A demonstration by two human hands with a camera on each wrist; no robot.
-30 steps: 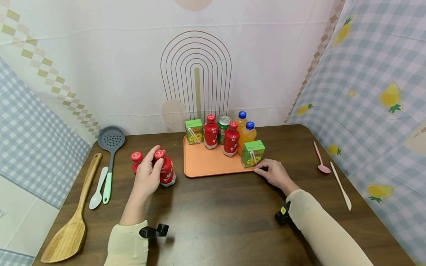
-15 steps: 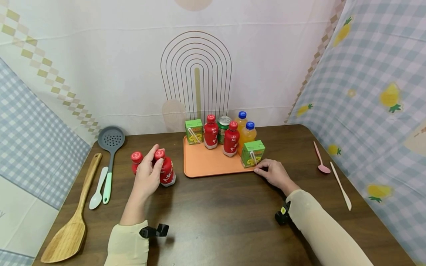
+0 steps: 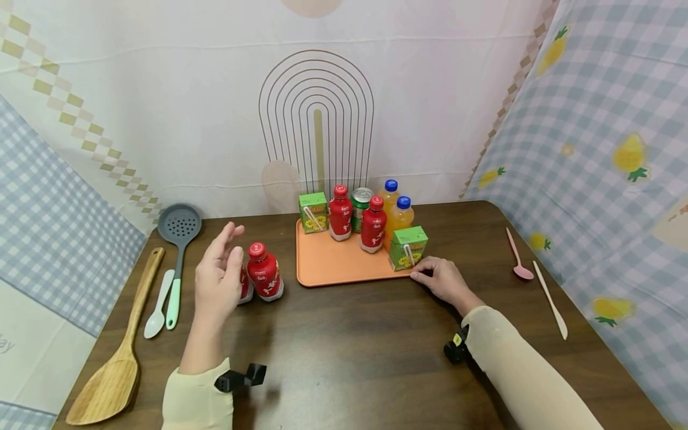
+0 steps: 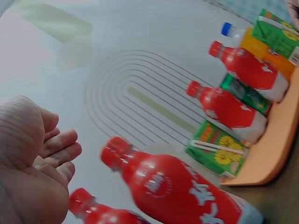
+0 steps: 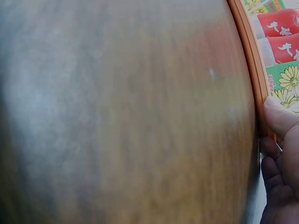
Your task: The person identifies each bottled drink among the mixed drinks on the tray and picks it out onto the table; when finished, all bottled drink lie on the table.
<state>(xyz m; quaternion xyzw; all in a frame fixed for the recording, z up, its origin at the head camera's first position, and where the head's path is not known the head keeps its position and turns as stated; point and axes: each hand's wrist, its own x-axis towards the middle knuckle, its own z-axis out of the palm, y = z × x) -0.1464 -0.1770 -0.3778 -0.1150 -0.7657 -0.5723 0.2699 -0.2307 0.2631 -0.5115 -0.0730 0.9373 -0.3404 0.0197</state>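
The left hand (image 3: 217, 280), fingers loose, held nothing beside two red bottles (image 3: 266, 275) on the desk (image 3: 344, 358), probably smooth, weighty if full, best gripped round the body. They stood off the left edge of the tray (image 3: 328, 263); the right hand (image 3: 442, 280) pinched its near right corner.

- Left hand (image 3: 216, 280): off the red-capped drink bottle (image 3: 265, 276), shifted leftward at centre-left of frame.
- Second red-capped bottle (image 3: 246, 288): cap now hidden, lower body exposed.
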